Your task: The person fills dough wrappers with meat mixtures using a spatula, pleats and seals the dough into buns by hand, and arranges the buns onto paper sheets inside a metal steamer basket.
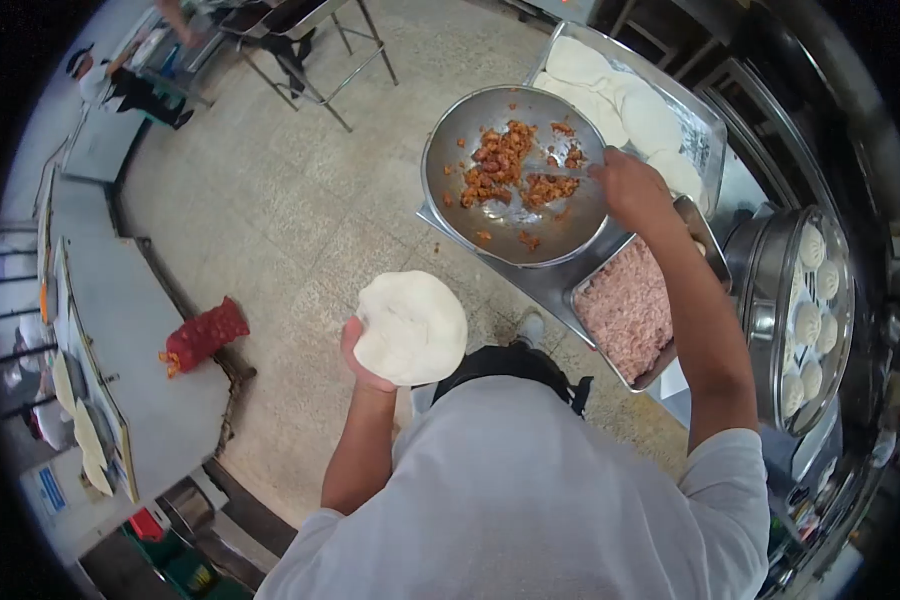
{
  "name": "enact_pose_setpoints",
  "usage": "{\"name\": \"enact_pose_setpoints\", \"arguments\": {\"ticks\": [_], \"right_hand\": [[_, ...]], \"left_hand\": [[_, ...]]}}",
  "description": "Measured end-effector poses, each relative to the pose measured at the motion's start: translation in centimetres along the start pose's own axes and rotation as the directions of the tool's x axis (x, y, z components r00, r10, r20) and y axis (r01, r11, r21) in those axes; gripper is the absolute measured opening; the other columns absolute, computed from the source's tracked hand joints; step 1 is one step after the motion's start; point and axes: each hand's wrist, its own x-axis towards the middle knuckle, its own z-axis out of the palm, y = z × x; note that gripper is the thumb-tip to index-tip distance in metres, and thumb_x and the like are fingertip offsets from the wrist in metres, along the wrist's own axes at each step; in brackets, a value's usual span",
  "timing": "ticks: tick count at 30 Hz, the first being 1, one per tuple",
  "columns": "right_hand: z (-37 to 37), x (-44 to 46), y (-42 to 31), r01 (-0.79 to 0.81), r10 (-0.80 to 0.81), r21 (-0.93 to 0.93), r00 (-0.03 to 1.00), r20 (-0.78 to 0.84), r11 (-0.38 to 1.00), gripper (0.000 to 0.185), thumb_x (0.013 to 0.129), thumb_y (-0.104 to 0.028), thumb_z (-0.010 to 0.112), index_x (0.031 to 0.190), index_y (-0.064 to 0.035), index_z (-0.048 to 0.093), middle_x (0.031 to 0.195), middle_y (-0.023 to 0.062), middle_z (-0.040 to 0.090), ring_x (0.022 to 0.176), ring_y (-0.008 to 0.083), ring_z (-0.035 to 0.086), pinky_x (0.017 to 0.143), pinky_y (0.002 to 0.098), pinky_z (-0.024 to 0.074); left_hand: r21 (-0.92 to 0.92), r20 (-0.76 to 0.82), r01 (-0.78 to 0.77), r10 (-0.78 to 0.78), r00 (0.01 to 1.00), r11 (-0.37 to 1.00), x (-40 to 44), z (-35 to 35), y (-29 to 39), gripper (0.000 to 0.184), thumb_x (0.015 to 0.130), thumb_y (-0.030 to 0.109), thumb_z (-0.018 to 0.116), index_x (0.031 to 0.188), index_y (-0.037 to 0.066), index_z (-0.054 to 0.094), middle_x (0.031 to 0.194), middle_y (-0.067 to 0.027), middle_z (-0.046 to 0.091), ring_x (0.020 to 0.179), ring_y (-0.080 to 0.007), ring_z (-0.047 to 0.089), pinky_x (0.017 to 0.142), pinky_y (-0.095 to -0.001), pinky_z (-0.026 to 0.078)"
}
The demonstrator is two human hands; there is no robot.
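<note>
My left hand (368,379) supports a flat, round sheet of white dough (412,328), its fingers mostly hidden beneath it. At the right rim of a wide metal bowl (450,225), my right hand (634,190) is closed round what looks like a thin metal utensil (573,172). The utensil's far end reaches into the bowl and blends with the shiny metal, so its exact kind is unclear. Clumps of reddish-brown, crumbly filling (505,160) lie in the bowl. Below my right forearm, a rectangular metal pan (638,383) holds pale pink minced meat (625,300).
A metal tray (712,150) of several dough rounds (650,115) lies behind the bowl. Steamer tiers (765,330) with pleated buns (808,325) stand at right. A red mesh sack (205,335) sits by the left counter (160,300). Another person (120,85) is at far left.
</note>
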Motion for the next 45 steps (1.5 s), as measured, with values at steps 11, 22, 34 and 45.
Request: {"name": "enact_pose_setpoints", "arguments": {"ticks": [11,22,34,45], "right_hand": [[1.0,4.5,-6.3,-0.245,0.245,-0.011,0.969,-0.014,0.969,0.023,0.086,-0.011,0.055,0.101,-0.0116,0.072,0.102,0.0148,0.061,0.096,0.0291,0.066,0.080,0.0415,0.0553],[-3.8,3.0,-4.2,-0.124,0.174,-0.177,0.935,0.310,0.976,0.014,0.079,-0.007,0.062,0.089,-0.0094,0.071,0.097,0.0137,0.062,0.094,0.0309,0.066,0.077,0.0421,0.0556],[-1.2,-3.0,0.4,-0.261,0.262,-0.018,0.965,0.004,0.965,0.022,0.084,-0.008,0.055,0.098,-0.0103,0.072,0.095,0.0170,0.064,0.086,0.0346,0.068,0.073,0.0440,0.0559],[3.5,-6.1,-2.7,-0.120,0.103,0.325,0.992,0.069,0.938,0.033,0.076,0.000,0.052,0.103,-0.0037,0.072,0.090,0.0194,0.066,0.087,0.0390,0.064,0.078,0.0468,0.0525]], "left_hand": [[0.020,0.132,0.220,-0.221,0.966,0.975,7.8,-1.0,6.0,0.086,0.080,0.053,0.068,0.142,0.000,0.042,0.140,-0.0210,0.050,0.128,-0.0392,0.051,0.109,-0.0542,0.039],[0.032,0.070,0.252,-0.254,0.965,0.967,7.9,-0.9,4.6,0.083,0.080,0.050,0.067,0.142,0.000,0.042,0.141,-0.0215,0.050,0.127,-0.0384,0.051,0.109,-0.0523,0.040],[0.083,0.052,0.044,-0.049,0.997,0.996,6.3,4.6,4.4,0.090,0.077,0.048,0.069,0.147,0.003,0.035,0.144,-0.0202,0.045,0.130,-0.0404,0.048,0.107,-0.0577,0.040],[-0.043,0.281,0.159,-0.141,0.949,0.986,6.6,-0.3,2.4,0.102,0.075,0.072,0.063,0.148,0.008,0.034,0.145,-0.0173,0.046,0.131,-0.0384,0.046,0.107,-0.0574,0.039]]}}
